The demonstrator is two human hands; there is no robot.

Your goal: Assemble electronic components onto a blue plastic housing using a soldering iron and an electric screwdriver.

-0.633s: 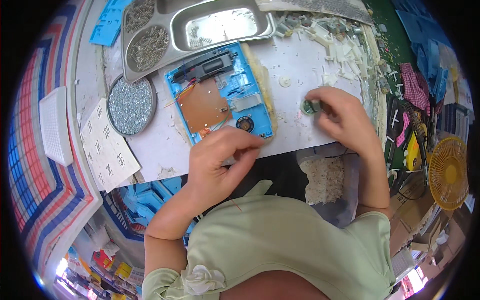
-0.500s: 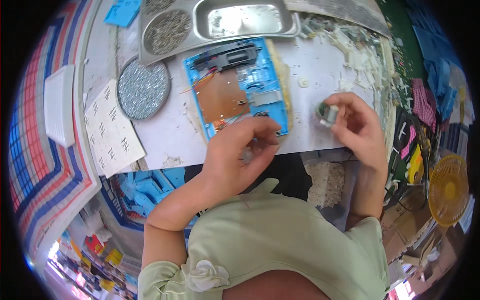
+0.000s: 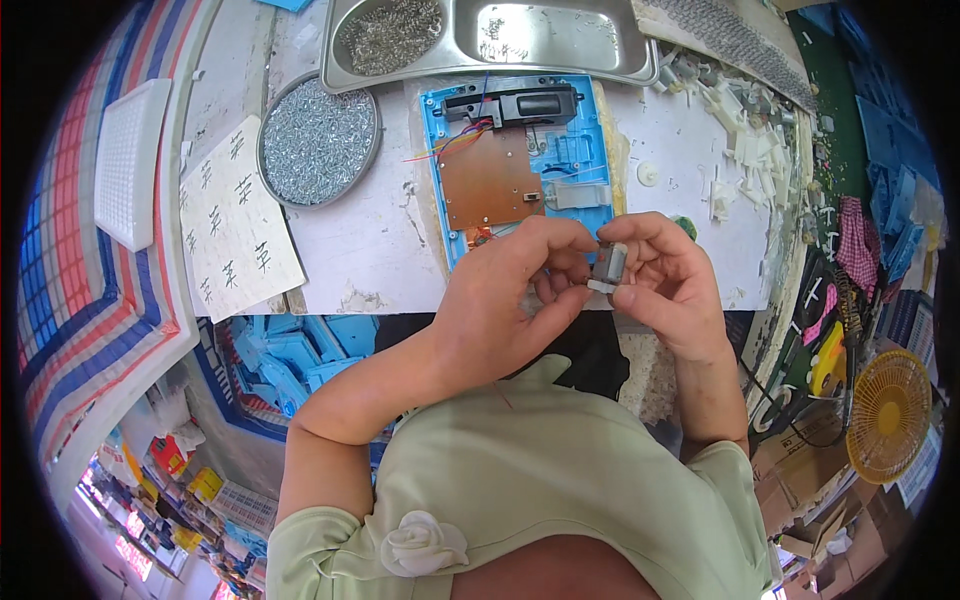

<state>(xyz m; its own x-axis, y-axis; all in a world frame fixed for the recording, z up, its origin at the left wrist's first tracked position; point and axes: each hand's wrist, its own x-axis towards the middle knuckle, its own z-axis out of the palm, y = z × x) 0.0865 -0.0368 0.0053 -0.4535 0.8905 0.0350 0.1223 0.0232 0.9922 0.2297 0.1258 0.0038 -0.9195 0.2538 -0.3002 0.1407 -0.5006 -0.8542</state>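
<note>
Black module (image 3: 540, 104), brown board (image 3: 490, 180) already in blue casing (image 3: 597, 140) on table (image 3: 385, 235); casing uncovered
Small grey part (image 3: 611, 264) not in casing, held near its near end, pinched by right hand (image 3: 672, 285)
Left hand (image 3: 515, 290) curled close beside part, cannot tell whether gripping

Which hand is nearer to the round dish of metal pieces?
Left. In the picture, the left hand is below and right of the dish; the right hand, farther right.
</note>
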